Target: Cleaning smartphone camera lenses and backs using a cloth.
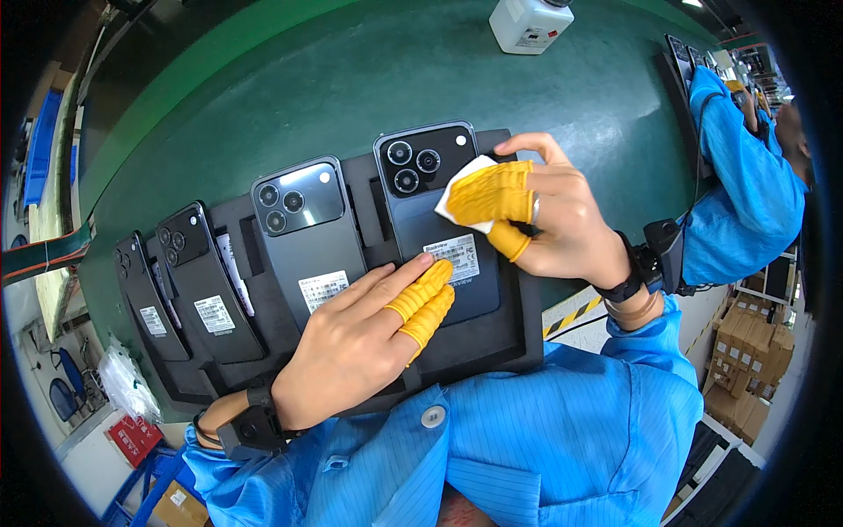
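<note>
a flat blue-grey phone (416, 220) in a black slotted tray (479, 356) is seemingly being wiped: folded white cloth (445, 207) pinched in the right hand (558, 211), left hand (347, 338) laid across, its grip unclosed; steady strokes appear required.

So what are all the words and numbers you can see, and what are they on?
I won't copy words out, but here's where they are:
Rightmost phone, white sticker: bold heading, tiny print unreadable.
Same phone, below the sticker: pale lettering, partly covered.
Three other phones, white stickers: tiny print unreadable.
White strips beside two phones: too small.
White bottle, label: too small.
Red panel: white characters, tilted.
Cartons, labels: too small.
</note>
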A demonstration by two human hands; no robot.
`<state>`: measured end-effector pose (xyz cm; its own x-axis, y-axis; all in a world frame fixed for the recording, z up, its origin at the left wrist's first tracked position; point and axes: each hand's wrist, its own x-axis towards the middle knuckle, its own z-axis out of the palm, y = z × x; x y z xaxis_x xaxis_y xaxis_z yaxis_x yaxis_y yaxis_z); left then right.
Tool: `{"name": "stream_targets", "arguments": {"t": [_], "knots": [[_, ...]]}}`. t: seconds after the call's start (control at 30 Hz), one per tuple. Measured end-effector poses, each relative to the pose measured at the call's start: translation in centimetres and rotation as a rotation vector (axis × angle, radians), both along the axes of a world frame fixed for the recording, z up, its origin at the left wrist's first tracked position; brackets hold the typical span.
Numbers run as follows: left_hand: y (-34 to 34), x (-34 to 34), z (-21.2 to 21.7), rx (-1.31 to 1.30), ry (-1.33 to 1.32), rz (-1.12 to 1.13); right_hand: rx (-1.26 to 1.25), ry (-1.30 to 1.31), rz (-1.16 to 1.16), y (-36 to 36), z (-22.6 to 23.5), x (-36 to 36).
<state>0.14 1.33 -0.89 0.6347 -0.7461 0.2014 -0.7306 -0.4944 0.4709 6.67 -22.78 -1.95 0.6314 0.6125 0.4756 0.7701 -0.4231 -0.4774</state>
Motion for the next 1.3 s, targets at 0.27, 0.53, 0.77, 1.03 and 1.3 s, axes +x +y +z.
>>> {"name": "stream_targets", "arguments": {"t": [0.27, 0.53, 0.77, 1.03, 1.3], "knots": [[0.1, -0.2, 0.0, 0.020, 0.000, 0.002, 0.103, 0.067, -0.150, -0.9, 1.1, 0.4], [-0.1, 0.0, 0.4, 0.024, -0.014, 0.000, 0.117, 0.049, 0.100, 1.8, -1.0, 1.6], [0.0, 0.0, 0.1, 0.039, -0.012, -0.009, 0.097, 0.021, 0.086, 0.1, -0.4, 2.0], [0.1, -0.1, 0.0, 0.031, 0.003, 0.004, 0.196, 0.132, -0.021, -2.3, -0.8, 1.4], [-0.1, -0.2, 0.2, 0.008, 0.000, 0.023, 0.381, 0.295, -0.192, -1.9, -0.1, 3.0]]}}
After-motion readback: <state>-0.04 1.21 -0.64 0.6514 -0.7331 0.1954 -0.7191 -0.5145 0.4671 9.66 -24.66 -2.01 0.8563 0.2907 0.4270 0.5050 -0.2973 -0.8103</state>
